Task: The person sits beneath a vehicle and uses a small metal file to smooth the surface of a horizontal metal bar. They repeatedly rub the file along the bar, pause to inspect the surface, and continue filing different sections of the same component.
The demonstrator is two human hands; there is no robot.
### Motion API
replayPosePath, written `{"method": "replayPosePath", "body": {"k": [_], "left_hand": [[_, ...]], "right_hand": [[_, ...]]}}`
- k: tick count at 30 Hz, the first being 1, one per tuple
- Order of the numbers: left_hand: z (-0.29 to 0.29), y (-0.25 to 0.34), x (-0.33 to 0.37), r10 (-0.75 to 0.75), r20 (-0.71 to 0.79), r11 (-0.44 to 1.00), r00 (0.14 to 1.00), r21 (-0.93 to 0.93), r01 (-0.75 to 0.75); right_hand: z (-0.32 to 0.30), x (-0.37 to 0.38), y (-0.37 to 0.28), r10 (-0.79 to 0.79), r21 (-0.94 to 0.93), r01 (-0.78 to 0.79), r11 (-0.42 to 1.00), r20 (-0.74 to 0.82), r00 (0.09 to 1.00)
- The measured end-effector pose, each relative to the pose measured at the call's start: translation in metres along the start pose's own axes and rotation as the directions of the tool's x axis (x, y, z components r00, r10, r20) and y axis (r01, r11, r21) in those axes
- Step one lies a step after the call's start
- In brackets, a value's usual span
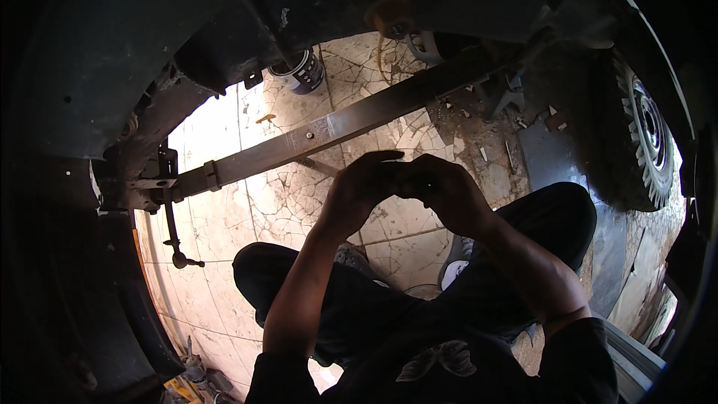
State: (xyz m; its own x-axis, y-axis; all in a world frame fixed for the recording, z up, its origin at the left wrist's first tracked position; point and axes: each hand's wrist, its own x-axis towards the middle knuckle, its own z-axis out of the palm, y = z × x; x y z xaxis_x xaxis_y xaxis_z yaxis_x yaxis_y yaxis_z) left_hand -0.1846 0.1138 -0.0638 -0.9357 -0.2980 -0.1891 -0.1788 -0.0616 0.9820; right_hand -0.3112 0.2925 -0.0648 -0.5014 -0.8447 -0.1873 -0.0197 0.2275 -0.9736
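Observation:
Both hands meet in front of me, above my bent knees and just below a long metal bar, and they are dark against the bright floor. My left hand is curled, with one finger reaching toward the other hand. My right hand is closed, its fingertips bent inward. Between them is a small dark thing that I cannot make out in the shadow. The long flat metal bar, like a leaf spring with a clamp band, slants across the view beyond my hands, apart from them.
Dark vehicle bodywork arches overhead and around the left. A rod with a jointed end hangs at left. A paint can stands beyond the bar on the cracked tile floor. A toothed-tread wheel is at right; tools lie lower left.

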Motion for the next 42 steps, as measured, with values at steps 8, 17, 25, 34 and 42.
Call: {"method": "replayPosePath", "body": {"k": [8,17,25,34,42], "left_hand": [[0.009,0.012,-0.004,0.131,-0.042,0.905,0.991,0.414,-0.102],[0.011,0.010,-0.001,0.113,-0.143,0.984,0.983,0.156,-0.090],[0.003,-0.003,-0.001,0.048,-0.211,0.998,0.976,-0.026,-0.055],[-0.012,-0.016,-0.010,0.039,-0.325,0.974,0.945,-0.198,-0.108],[-0.023,-0.025,-0.017,0.096,-0.286,0.993,0.953,-0.044,-0.113]], "right_hand": [[-0.003,-0.003,-0.002,-0.174,-0.070,0.160,0.985,-0.279,0.945],[0.004,0.013,0.002,-0.423,-0.414,0.220,0.883,-0.502,0.754],[0.025,0.020,0.001,-0.215,-0.137,0.186,0.973,-0.241,0.946],[0.029,0.033,0.009,-0.204,0.062,0.211,0.975,-0.103,0.973],[0.030,0.025,0.006,-0.204,-0.057,0.198,0.978,-0.122,0.971]]}}
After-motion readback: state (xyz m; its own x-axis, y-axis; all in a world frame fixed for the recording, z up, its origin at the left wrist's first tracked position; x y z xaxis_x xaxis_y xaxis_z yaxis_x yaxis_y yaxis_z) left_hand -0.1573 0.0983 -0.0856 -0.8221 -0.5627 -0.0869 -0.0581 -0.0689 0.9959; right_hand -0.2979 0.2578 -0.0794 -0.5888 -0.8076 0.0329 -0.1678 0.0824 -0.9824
